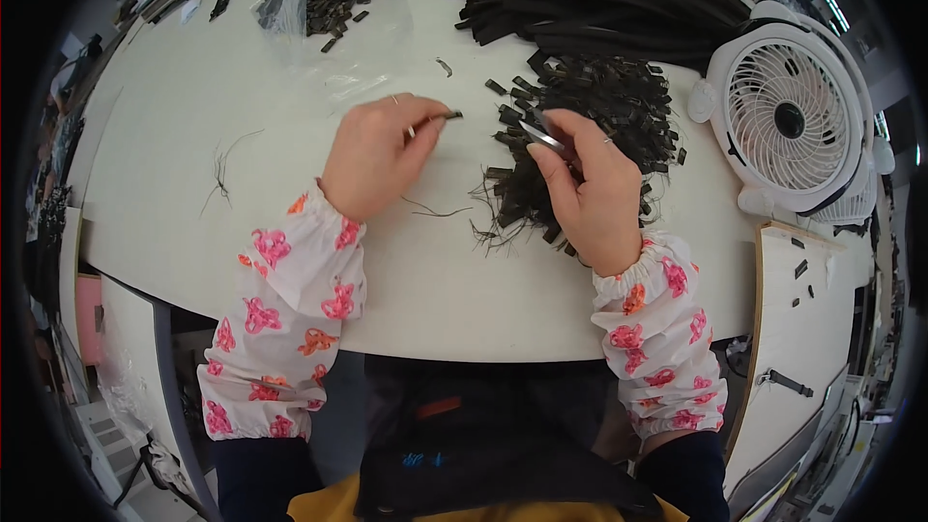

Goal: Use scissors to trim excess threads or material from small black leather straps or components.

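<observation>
Seemingly trimming: left hand (pixel 377 152) pinched a tab (pixel 455 115), right hand (pixel 595 189) held snips (pixel 544 139) (over the pile (pixel 617 101)); the next cut needed both closer.

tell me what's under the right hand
Part of a pile of small dark pieces shows around the right hand and its snips; whatever lies directly beneath the palm is covered.

Table (pixel 155 184), centre: off-white. Sleeves (pixel 290 319), lower left and lower right: white, patterned with pink and orange motifs (pixel 272 247); cuffs (pixel 259 474) beneath, navy. Pieces (pixel 609 106), centre right: black. Snips (pixel 541 134), centre: silver. Straps (pixel 594 0), top: plain black. Fan (pixel 795 92), right: white, with a black hub (pixel 790 120). Apron (pixel 493 425), bottom: black, bearing a blue mark (pixel 422 459). Panel (pixel 89 319), far left: pink.
</observation>
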Action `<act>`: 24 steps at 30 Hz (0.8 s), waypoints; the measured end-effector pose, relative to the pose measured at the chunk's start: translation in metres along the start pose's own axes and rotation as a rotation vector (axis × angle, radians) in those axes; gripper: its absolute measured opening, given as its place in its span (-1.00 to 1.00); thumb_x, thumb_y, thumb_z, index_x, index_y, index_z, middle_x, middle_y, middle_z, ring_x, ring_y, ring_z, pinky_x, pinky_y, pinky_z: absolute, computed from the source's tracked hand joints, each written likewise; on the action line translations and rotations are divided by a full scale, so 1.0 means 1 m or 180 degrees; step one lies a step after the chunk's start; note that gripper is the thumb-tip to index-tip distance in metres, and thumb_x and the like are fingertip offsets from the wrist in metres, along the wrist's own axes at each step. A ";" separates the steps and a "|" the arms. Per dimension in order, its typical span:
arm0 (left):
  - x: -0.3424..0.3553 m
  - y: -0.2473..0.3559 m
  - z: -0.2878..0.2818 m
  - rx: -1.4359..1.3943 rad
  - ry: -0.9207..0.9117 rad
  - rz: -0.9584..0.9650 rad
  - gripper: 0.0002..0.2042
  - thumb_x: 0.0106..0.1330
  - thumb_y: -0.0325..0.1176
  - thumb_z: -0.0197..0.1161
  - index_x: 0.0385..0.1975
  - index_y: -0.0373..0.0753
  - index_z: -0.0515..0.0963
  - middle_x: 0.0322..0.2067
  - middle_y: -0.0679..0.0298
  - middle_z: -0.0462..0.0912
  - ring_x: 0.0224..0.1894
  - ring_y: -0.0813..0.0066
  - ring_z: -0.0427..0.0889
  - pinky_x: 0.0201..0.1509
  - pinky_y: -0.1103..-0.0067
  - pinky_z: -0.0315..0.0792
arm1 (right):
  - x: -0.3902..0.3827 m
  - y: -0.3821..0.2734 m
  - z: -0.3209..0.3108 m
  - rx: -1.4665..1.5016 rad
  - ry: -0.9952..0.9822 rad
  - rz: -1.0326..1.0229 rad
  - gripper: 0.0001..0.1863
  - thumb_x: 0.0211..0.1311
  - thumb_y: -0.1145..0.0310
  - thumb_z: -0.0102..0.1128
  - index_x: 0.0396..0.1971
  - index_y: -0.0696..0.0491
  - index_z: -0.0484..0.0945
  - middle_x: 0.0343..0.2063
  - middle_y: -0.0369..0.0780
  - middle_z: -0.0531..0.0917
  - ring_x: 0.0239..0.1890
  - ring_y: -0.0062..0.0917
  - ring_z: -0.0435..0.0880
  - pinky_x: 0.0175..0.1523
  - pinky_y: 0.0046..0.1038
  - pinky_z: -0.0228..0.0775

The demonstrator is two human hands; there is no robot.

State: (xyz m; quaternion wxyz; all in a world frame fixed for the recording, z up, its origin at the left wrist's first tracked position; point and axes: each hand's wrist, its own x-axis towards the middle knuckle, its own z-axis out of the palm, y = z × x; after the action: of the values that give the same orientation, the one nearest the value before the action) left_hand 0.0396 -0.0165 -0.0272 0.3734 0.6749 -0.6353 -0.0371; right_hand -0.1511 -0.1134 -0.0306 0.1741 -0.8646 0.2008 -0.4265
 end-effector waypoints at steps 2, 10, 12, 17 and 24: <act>0.013 -0.029 -0.017 -0.0818 0.0819 -0.0888 -0.81 0.18 -0.43 0.13 -0.25 -0.36 0.51 -0.57 0.21 0.56 -0.64 0.52 0.50 -0.53 0.64 0.37 | 0.001 -0.004 0.000 0.0250 0.0033 0.0163 -0.76 0.05 0.44 0.21 -0.25 0.11 0.45 -0.51 -0.21 0.58 -0.56 -0.48 0.59 -0.51 -0.55 0.40; -0.016 0.026 0.015 -0.0567 -0.0554 0.0335 -0.67 0.07 -0.46 0.25 -0.14 -0.33 0.43 -0.40 0.25 0.50 -0.42 0.49 0.46 -0.29 0.61 0.39 | -0.002 0.008 -0.003 0.0537 0.0148 0.0466 -0.72 -0.01 0.41 0.26 -0.26 0.14 0.46 -0.53 -0.20 0.57 -0.59 -0.52 0.53 -0.47 -0.58 0.40; -0.019 0.025 0.026 -0.0087 -0.0395 0.0625 -0.70 -0.01 -0.48 0.27 -0.25 -0.28 0.43 -0.41 0.22 0.45 -0.34 0.37 0.46 -0.26 0.57 0.38 | 0.001 0.009 -0.002 0.0553 0.0046 0.0464 -0.71 -0.04 0.35 0.29 -0.31 0.12 0.47 -0.57 -0.23 0.57 -0.59 -0.50 0.54 -0.47 -0.55 0.39; -0.026 0.001 -0.001 -0.0031 -0.0920 0.0586 -0.90 0.04 -0.60 0.16 -0.46 -0.32 0.40 -0.51 0.24 0.41 -0.51 0.38 0.43 -0.43 0.57 0.33 | -0.006 0.020 0.002 -0.0145 -0.0533 0.0306 -0.73 -0.08 0.27 0.30 -0.41 0.08 0.46 -0.63 -0.28 0.55 -0.60 -0.44 0.55 -0.51 -0.48 0.35; -0.080 -0.072 -0.081 0.2210 0.0325 -0.0583 -0.85 0.14 -0.56 0.08 -0.29 -0.29 0.42 -0.31 0.15 0.50 -0.32 0.23 0.49 -0.28 0.46 0.38 | 0.000 0.017 -0.003 -0.0222 -0.0630 0.0417 -0.77 -0.06 0.28 0.27 -0.48 0.08 0.45 -0.68 -0.27 0.55 -0.61 -0.40 0.56 -0.52 -0.45 0.35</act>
State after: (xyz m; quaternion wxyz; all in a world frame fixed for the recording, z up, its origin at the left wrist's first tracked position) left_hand 0.1265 0.0851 -0.0420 0.1483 0.8166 -0.5275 0.1814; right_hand -0.1568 -0.1285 -0.0374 0.1904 -0.8930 0.2534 -0.3195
